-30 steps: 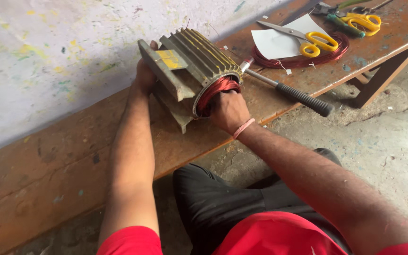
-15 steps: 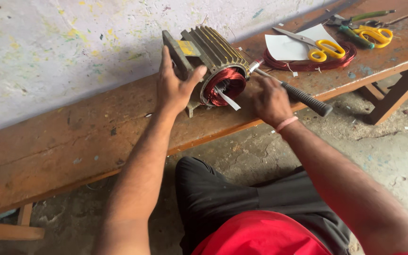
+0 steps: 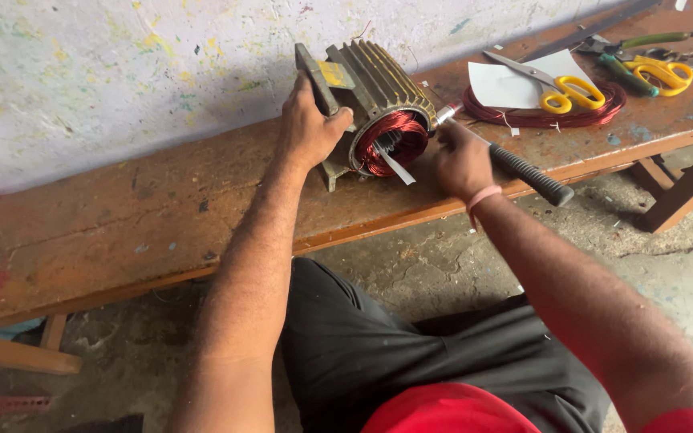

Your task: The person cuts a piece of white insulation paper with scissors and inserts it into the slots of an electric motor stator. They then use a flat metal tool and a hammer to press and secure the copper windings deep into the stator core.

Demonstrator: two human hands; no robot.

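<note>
A ribbed metal motor housing lies on its side on the wooden bench, its open end showing red copper windings and a white paper strip sticking out. My left hand grips the housing's left side. My right hand rests on the bench just right of the opening, laid over the shaft of a hammer with a black rubber handle; whether its fingers close around the tool is hidden.
A coil of red wire, a white paper sheet and yellow-handled scissors lie to the right. More scissors and green-handled pliers lie at the far right. A paint-speckled wall stands behind the bench.
My right hand has left the motor's opening and moved right onto the hammer shaft. My left hand has shifted from behind the housing to its left side.
</note>
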